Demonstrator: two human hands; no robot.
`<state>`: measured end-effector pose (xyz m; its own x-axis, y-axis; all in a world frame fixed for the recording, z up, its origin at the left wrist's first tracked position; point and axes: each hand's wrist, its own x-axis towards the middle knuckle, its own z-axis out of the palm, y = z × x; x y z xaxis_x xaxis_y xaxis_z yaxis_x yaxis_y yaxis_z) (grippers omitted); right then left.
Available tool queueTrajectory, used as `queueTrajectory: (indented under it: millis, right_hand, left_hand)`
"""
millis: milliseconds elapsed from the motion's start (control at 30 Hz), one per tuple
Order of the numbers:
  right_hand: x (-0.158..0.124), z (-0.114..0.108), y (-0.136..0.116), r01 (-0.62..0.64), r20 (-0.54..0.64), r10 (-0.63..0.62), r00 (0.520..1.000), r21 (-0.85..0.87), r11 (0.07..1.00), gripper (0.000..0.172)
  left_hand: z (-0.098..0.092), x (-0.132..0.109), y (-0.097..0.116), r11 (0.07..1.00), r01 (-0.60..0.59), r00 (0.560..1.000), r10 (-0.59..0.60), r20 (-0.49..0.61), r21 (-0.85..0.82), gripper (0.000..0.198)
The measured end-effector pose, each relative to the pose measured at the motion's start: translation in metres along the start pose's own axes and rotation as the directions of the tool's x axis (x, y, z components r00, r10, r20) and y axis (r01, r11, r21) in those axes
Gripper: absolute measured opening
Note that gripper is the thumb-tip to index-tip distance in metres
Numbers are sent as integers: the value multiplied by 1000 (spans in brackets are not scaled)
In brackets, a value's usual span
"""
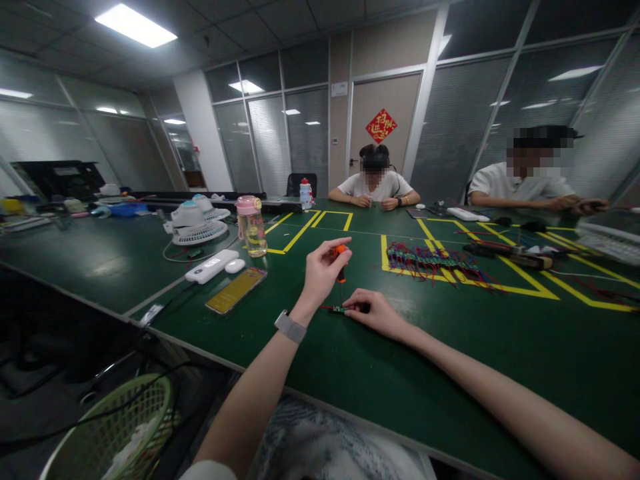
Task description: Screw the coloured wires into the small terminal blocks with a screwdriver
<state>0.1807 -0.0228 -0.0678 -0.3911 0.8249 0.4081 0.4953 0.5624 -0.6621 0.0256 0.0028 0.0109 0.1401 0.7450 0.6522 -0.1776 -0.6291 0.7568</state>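
Note:
My left hand [323, 268] is closed around the orange and black handle of a screwdriver [341, 275]. The screwdriver stands upright, its thin shaft reaching down to a small green circuit board [337, 309] on the table. My right hand [374, 310] pinches the right end of that board, fingertips close to the screwdriver's tip. A red wire comes off the board's left side. The exact spot where the tip meets the board is too small to make out. Right of my hands lies a row of similar boards [430, 259] with red and blue wires.
On the green table [300, 347], a phone [237, 291], white power strip [212, 267], pink-lidded bottle [253, 230] and white fan [195, 223] stand to the left. Two people sit across the table. Below its edge is a green basket [115, 420]. Yellow tape marks rectangles.

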Motion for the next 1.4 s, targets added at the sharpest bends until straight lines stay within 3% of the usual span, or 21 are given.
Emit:
queueTrajectory:
  millis: [100,233,300,467,667,833,1033,1233,1400]
  right_hand:
    - [0,-1,-2,-7,6,7,1000,-6,1000,14]
    - [0,-1,-3,-14,3,14,1000,-8,1000,14]
    - [0,0,-2,-10,1,10,1000,-6,1000,14]
    - [0,0,-1,2,-2,-2,1000,-12,1000,14]
    - [0,-1,0,-10,7,10,1000,-8,1000,17]
    - [0,0,2,-12,6,12,1000,-4,1000,18]
    - [0,0,-1,7,3,-7,1000,-9,1000,16]
    - [0,0,-1,7,16,-7,1000,-3,1000,16]
    - [0,0,-1,1,15,-1,1000,-10,1000,16]
  left_hand:
    - [-2,1,0,992,-54,996,62,-64,110,21]
    - [-2,2,-1,994,40,999,-39,16,-105,30]
    - [-1,1,0,989,69,997,-65,29,-131,31]
    - [-2,1,2,998,-23,999,25,-29,54,21]
    - [-1,2,-1,991,39,999,-34,41,-129,30]
    - [0,1,2,995,-41,998,44,-36,87,23]
    - [0,2,-3,987,48,997,-37,72,-156,32]
    - [0,0,3,995,-53,998,49,50,79,28]
    - [2,0,4,994,46,996,-38,80,-99,32]
